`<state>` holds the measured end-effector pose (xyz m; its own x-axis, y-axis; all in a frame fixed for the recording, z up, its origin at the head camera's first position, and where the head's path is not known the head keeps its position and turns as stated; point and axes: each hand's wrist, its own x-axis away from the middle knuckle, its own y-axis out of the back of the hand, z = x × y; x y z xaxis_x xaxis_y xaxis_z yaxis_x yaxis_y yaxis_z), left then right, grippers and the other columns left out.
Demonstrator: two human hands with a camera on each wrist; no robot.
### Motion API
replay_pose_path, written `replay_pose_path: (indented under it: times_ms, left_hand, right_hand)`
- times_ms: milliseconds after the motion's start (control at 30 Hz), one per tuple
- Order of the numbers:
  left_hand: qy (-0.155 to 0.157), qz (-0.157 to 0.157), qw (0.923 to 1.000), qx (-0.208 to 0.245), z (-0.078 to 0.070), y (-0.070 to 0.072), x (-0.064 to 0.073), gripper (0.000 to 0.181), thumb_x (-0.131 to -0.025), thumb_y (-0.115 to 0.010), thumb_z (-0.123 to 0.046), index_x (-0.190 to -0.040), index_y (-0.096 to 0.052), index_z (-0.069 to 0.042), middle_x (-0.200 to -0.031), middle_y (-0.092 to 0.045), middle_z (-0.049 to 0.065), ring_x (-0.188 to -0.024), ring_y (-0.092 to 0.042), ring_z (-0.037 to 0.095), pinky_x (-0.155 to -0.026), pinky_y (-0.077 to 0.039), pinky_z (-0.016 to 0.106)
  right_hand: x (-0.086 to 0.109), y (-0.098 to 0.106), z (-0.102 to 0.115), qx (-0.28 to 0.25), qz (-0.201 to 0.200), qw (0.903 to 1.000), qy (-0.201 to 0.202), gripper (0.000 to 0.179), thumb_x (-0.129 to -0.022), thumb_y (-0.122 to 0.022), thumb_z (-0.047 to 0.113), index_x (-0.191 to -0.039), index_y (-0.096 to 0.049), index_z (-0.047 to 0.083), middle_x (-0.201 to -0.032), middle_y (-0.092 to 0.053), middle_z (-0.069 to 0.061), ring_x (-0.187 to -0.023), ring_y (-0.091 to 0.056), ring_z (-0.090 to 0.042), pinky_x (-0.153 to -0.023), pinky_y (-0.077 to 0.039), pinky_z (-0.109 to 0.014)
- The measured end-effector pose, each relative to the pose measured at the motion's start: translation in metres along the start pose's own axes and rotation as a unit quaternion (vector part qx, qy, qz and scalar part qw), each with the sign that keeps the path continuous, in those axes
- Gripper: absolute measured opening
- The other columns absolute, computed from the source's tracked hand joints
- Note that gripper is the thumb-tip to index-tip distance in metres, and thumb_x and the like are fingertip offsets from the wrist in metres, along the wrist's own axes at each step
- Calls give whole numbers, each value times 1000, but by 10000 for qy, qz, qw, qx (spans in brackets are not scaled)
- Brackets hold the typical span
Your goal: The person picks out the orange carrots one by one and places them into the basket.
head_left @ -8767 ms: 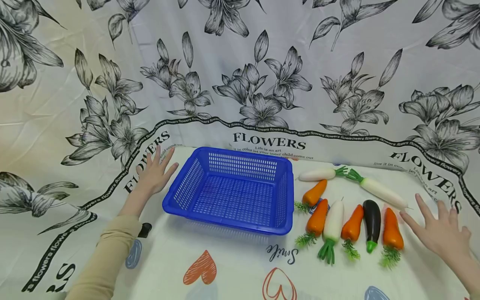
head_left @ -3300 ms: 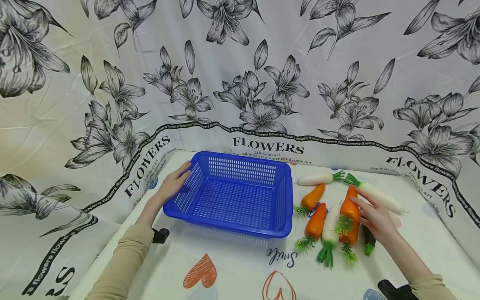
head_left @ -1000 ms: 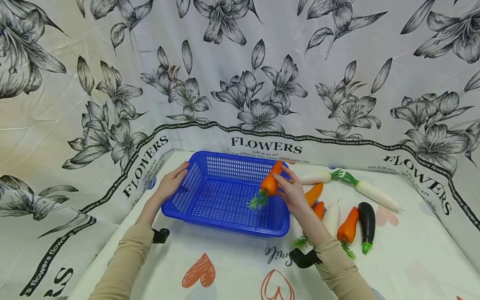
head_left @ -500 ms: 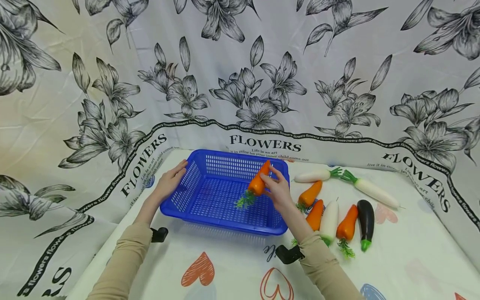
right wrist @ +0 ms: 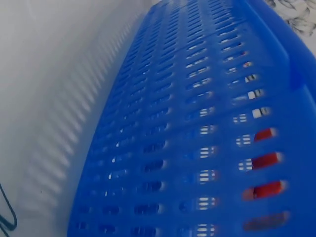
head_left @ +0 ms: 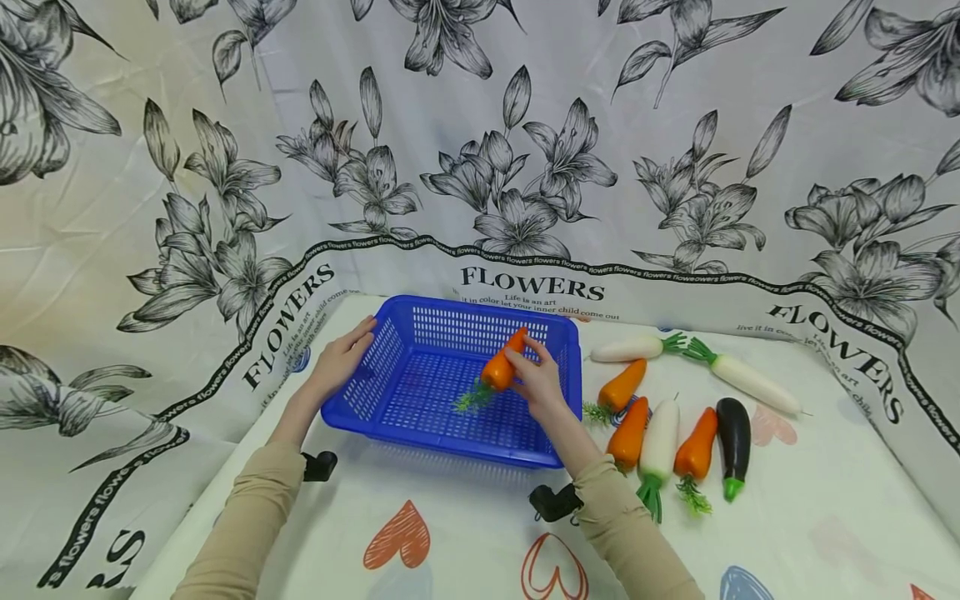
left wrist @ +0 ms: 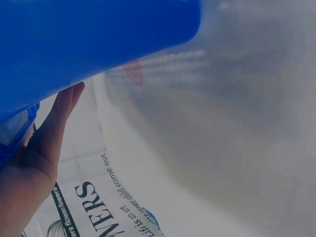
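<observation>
A blue slotted basket [head_left: 390, 410] stands on the cloth-covered table. My right hand [head_left: 534, 379] holds an orange toy carrot [head_left: 501, 368] inside the basket, a little above its floor, green leaves pointing toward me. My left hand [head_left: 341, 360] holds the basket's left rim. The left wrist view shows that palm [left wrist: 42, 143] under the blue rim [left wrist: 89, 44]. The right wrist view shows only the basket's slotted wall [right wrist: 197, 133].
Right of the basket lie several toy vegetables: orange carrots [head_left: 621, 385], white radishes [head_left: 752, 382] and a dark eggplant [head_left: 733, 435]. A flower-printed cloth [head_left: 525, 167] rises behind the table.
My right hand took a carrot from the pile, carried it left over the basket's rim and has lowered it further into the basket. My left hand stays on the rim.
</observation>
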<state>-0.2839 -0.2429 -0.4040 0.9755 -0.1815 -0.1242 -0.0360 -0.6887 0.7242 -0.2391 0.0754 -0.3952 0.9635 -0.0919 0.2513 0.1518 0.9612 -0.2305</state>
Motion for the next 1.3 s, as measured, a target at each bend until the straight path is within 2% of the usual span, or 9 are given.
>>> replay_pose_path:
  times_ms: [267,500,667,867,1000,1200,1300]
  left_hand:
    - [40,46,10000,-18,-1,1,-1,49,-104,-32,-29,-148,-32,-8,-157,-24,9,-142,-24,40,-114,-19,58]
    - [44,44,10000,16,-1,1,-1,50,-104,-32,-31,-148,-33,-9,-157,-24,8,-143,-23,39,-115,-19,57]
    - [20,15,10000,25,-1,1,-1,50,-104,-32,-32,-148,-33,-8,-156,-25,8,-142,-24,39,-115,-19,57]
    - [37,17,10000,16,1,0,-1,50,-104,-32,-32,-148,-33,-8,-156,-25,9,-142,-24,39,-115,-19,57]
    - [3,5,10000,42,2,-1,-2,49,-104,-32,-30,-147,-34,-8,-156,-25,9,-142,-24,39,-115,-19,57]
    - [3,-10,10000,39,3,-1,-2,49,-104,-32,-31,-148,-33,-9,-156,-26,9,-142,-24,39,-115,-19,56]
    - [5,-20,10000,38,3,0,-2,50,-104,-32,-32,-148,-34,-9,-156,-26,8,-142,-25,39,-115,-19,56]
  right_hand:
    - [-7,-9,-3,-188,-104,9995,-229,56,-92,-59,14,-144,-39,14,-142,-42,-18,-111,-54,-30,-100,-47,-48]
    - [-12,-17,-10,111,-141,9997,-181,57,-91,-60,11,-144,-38,9,-143,-38,-21,-120,-52,-38,-99,-47,-50]
    - [-15,-19,-16,645,-321,9972,-185,57,-89,-62,9,-142,-40,6,-142,-39,-25,-122,-51,-43,-93,-51,-48]
    - [-12,-19,-21,1481,-626,9861,-430,56,-87,-65,8,-139,-45,5,-138,-44,-26,-117,-55,-42,-85,-56,-43]
    - [-10,-18,-24,1784,-570,9810,-498,55,-85,-66,7,-137,-47,3,-134,-47,-27,-114,-58,-41,-84,-57,-42]
    - [-9,-19,-28,2408,-456,9678,-572,52,-83,-69,8,-132,-52,3,-128,-51,-25,-106,-61,-38,-76,-59,-40]
    - [-10,-20,-30,2484,-314,9669,-500,52,-84,-68,8,-133,-51,2,-127,-51,-26,-105,-61,-38,-75,-59,-41]
